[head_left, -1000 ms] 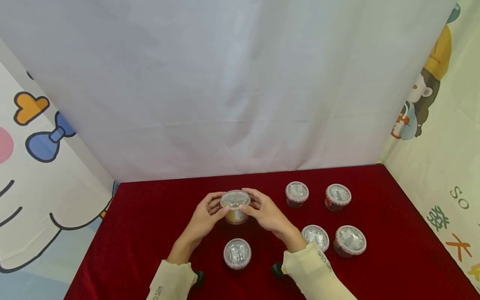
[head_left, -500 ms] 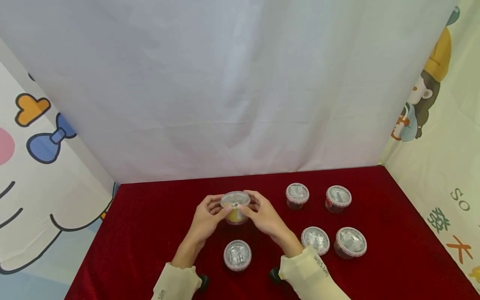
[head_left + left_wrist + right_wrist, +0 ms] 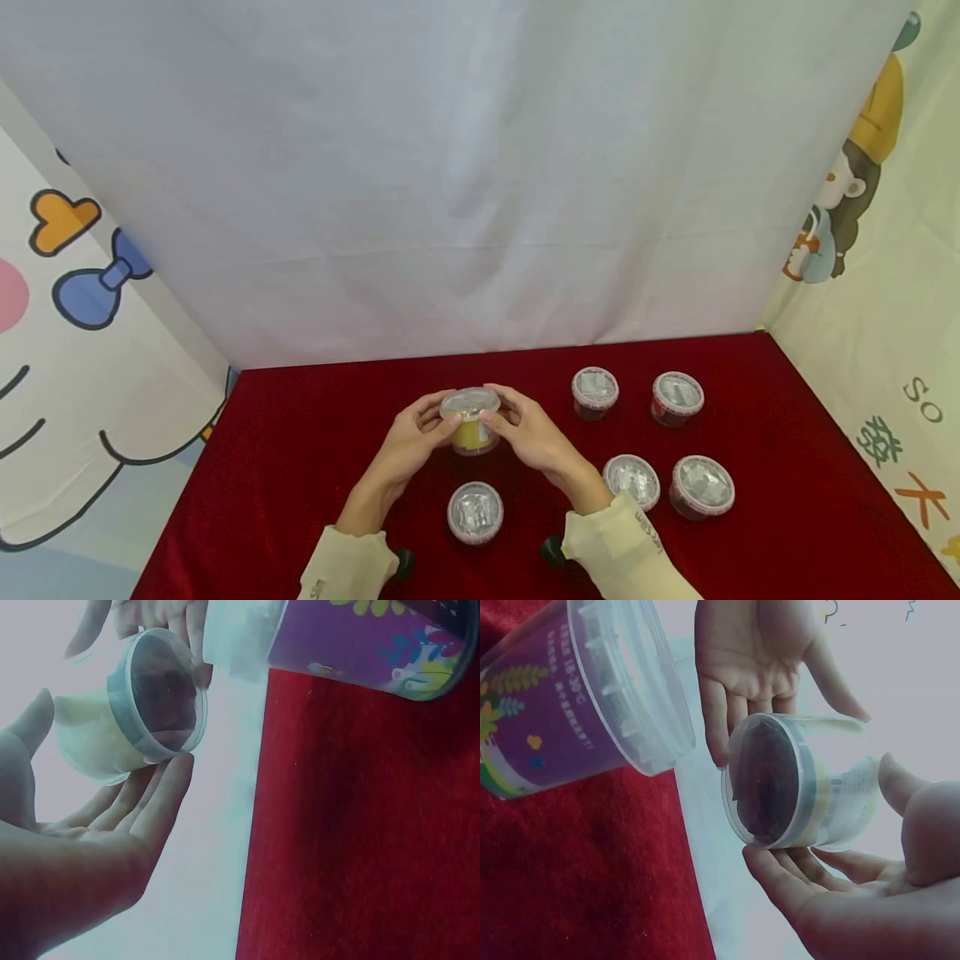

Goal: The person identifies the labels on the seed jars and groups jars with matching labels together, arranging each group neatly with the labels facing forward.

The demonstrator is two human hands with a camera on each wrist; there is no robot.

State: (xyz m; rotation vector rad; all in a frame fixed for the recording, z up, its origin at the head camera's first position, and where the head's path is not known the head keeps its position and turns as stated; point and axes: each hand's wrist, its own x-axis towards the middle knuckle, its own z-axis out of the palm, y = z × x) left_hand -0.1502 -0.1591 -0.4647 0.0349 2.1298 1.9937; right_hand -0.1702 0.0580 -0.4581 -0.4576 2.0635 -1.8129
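— What have you got there?

— A small lidded cup (image 3: 470, 421) with yellow inside, held just above the red counter (image 3: 300, 450), near its middle. My left hand (image 3: 411, 435) is on one side, my right hand (image 3: 529, 435) on the other.

— Gripping it tight?

— My fingers (image 3: 780, 881) curl round the cup's wall from both sides, thumbs up by the lid (image 3: 161, 694). In the wrist views the fingers are fairly straight and cradle it more than clamp it.

— What else is around?

— A sealed cup (image 3: 475, 512) sits on the counter just nearer me than the held one. Four more cups (image 3: 652, 442) stand to my right, well apart from my hands, in two rows. A white cloth (image 3: 450, 167) hangs behind the counter.
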